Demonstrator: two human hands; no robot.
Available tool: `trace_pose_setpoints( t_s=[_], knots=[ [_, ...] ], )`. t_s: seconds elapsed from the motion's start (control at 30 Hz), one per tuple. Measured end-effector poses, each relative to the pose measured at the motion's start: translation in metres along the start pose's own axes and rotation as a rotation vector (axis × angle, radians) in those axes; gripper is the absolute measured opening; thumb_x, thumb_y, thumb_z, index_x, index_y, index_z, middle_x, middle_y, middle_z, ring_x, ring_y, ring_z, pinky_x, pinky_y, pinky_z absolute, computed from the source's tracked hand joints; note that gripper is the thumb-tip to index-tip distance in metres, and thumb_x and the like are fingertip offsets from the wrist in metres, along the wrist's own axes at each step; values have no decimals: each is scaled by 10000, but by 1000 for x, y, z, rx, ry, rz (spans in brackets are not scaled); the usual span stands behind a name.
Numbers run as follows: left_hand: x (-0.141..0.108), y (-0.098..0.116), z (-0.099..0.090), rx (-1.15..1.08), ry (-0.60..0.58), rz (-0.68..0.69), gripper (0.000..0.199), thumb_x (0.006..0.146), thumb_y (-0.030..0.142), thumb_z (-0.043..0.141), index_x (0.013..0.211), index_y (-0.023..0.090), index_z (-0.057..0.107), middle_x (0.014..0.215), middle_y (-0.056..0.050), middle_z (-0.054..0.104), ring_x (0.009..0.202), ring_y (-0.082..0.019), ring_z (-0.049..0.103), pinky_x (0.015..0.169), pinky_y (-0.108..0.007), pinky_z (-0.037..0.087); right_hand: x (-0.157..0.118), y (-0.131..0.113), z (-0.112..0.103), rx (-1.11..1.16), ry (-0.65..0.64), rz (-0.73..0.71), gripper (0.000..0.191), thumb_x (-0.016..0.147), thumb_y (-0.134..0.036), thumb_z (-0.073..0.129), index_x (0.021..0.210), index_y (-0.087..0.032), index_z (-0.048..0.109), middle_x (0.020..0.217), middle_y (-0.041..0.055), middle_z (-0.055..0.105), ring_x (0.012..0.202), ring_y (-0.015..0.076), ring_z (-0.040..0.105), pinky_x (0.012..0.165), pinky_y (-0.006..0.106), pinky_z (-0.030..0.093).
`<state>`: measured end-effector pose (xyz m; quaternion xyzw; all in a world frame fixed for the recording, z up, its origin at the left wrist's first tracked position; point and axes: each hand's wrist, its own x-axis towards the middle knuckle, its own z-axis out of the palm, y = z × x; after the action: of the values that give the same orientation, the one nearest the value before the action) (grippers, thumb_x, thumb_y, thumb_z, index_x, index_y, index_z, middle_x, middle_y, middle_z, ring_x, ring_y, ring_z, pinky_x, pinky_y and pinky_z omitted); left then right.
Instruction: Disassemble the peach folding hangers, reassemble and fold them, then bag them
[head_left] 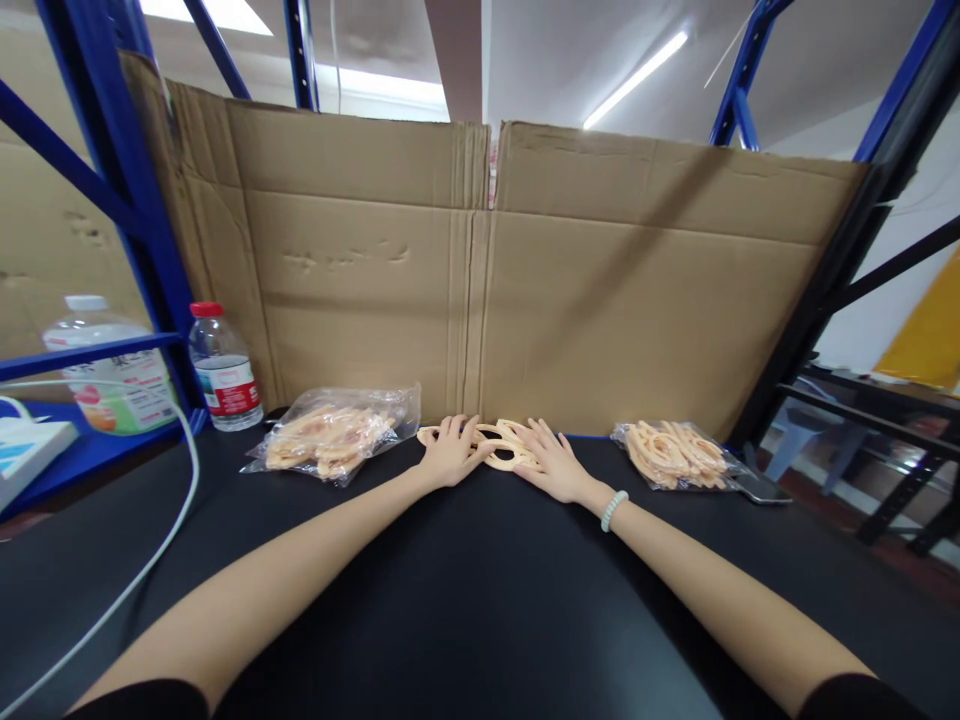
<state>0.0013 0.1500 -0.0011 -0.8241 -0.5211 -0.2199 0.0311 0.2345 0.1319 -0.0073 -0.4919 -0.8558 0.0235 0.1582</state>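
Observation:
Pale, flat ring-shaped pieces point(501, 452) lie on the black table at the foot of the cardboard. My left hand point(450, 455) rests on their left side, fingers spread. On their right side lies my right hand point(553, 463), also with spread fingers and a beaded bracelet on its wrist. Both palms face down, and the hands partly hide the pieces. Left of my left hand is a clear plastic bag point(330, 435) of similar pale pieces. Another clear bag point(675, 455) of pale pieces sits to the right of my right hand.
Cardboard sheets point(360, 290) stand along the back of the black table point(480, 600). A red-capped bottle point(225, 375) and a white cable point(169, 530) are at the left. A phone point(761, 488) lies beside the right bag. Blue and black metal posts frame both sides.

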Motion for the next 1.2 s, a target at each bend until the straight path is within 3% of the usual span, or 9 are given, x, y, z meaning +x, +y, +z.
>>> trace_pose_setpoints(
  t_s=[0.17, 0.27, 0.37, 0.5, 0.73, 0.8, 0.97, 1.1, 1.2],
  knots=[
    [3, 4, -6, 0, 109, 28, 434, 938, 414, 398, 1299, 183, 466, 1281, -175, 508, 1244, -336, 407, 1011, -581, 295, 6, 2, 3, -11, 189, 14, 655, 903, -535, 444, 1444, -182, 335, 1517, 163, 279, 1434, 323, 150, 1116, 564, 184],
    [-12, 11, -12, 3, 107, 124, 329, 923, 323, 431, 1215, 199, 522, 1234, -138, 546, 1210, -301, 443, 1039, -529, 283, -7, -3, 0, -12, 268, -15, 505, 907, -380, 475, 1374, -195, 427, 1404, 150, 423, 1361, 291, 310, 1092, 503, 280],
    [-36, 21, -16, -3, 74, 197, 297, 873, 236, 480, 1161, 200, 543, 1229, -128, 556, 1201, -297, 466, 1025, -510, 312, -27, -11, -5, -20, 262, -70, 420, 878, -280, 509, 1296, -236, 506, 1310, 112, 505, 1263, 264, 419, 1035, 458, 369],
    [-64, 33, -20, -31, 21, 247, 268, 857, 202, 483, 1115, 198, 556, 1180, -115, 580, 1154, -290, 510, 972, -497, 380, -47, -17, -8, -34, 239, -59, 343, 892, -284, 502, 1223, -212, 552, 1361, 130, 456, 1282, 295, 384, 991, 485, 396],
    [-73, 37, -26, -99, -43, 278, 356, 861, 202, 484, 1217, 199, 499, 1266, -121, 537, 1209, -276, 483, 1008, -464, 397, -51, -19, -7, 28, 208, 6, 93, 901, -291, 530, 900, -203, 558, 1201, 118, 539, 1130, 262, 498, 920, 429, 448],
    [-73, 36, -26, -144, -59, 275, 388, 860, 212, 493, 1248, 207, 477, 1301, -123, 521, 1229, -278, 474, 1016, -459, 404, -53, -20, -6, 52, 187, 9, 80, 911, -276, 521, 888, -203, 541, 1166, 116, 554, 1121, 255, 509, 913, 416, 456],
    [-73, 35, -27, -276, -138, 188, 463, 873, 277, 503, 1320, 197, 409, 1404, -152, 445, 1313, -295, 399, 1071, -495, 360, -57, -21, -2, 67, 211, 8, 54, 912, -225, 504, 887, -189, 535, 1303, 160, 463, 1276, 302, 397, 981, 482, 404],
    [-75, 38, -29, -430, -231, 58, 539, 869, 360, 528, 1352, 175, 374, 1376, -173, 470, 1296, -325, 406, 1066, -543, 340, -60, -24, -5, 7, 226, -128, 28, 900, -161, 515, 907, -188, 522, 1205, 143, 522, 1177, 289, 477, 905, 469, 460],
    [-75, 42, -29, -613, -241, -9, 538, 882, 360, 517, 1362, 177, 356, 1349, -156, 496, 1250, -292, 455, 1054, -487, 361, -62, -29, -7, -138, 331, -225, 30, 891, -140, 534, 905, -166, 531, 1196, 155, 528, 1161, 316, 472, 901, 489, 459]
  ],
)
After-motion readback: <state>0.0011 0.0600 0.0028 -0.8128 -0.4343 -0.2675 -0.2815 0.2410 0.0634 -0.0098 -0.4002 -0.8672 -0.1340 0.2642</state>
